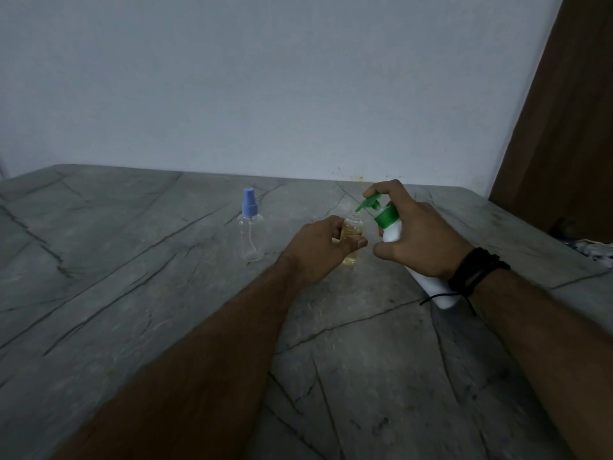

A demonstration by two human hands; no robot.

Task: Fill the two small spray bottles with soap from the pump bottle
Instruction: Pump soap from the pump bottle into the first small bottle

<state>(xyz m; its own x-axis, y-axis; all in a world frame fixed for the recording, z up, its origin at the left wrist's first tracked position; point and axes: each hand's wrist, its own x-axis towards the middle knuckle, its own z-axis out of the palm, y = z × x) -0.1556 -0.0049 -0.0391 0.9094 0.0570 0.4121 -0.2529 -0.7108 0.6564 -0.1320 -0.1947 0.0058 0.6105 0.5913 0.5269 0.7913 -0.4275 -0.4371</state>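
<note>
My left hand (318,247) grips a small clear bottle (352,234) with no cap, holding yellowish soap, upright on the grey stone table (166,293). My right hand (418,234) holds the white pump bottle (393,232) tilted to the left, a finger on its green pump head (371,202). The pump's spout sits right over the small bottle's open neck. A second small clear spray bottle (251,232) with a blue spray cap stands upright to the left, apart from both hands; it looks empty.
A plain wall runs along the table's far edge. A brown wooden panel (570,111) rises at the right. Some cloth or small items (593,250) lie at the table's right edge. A dark band is on my right wrist.
</note>
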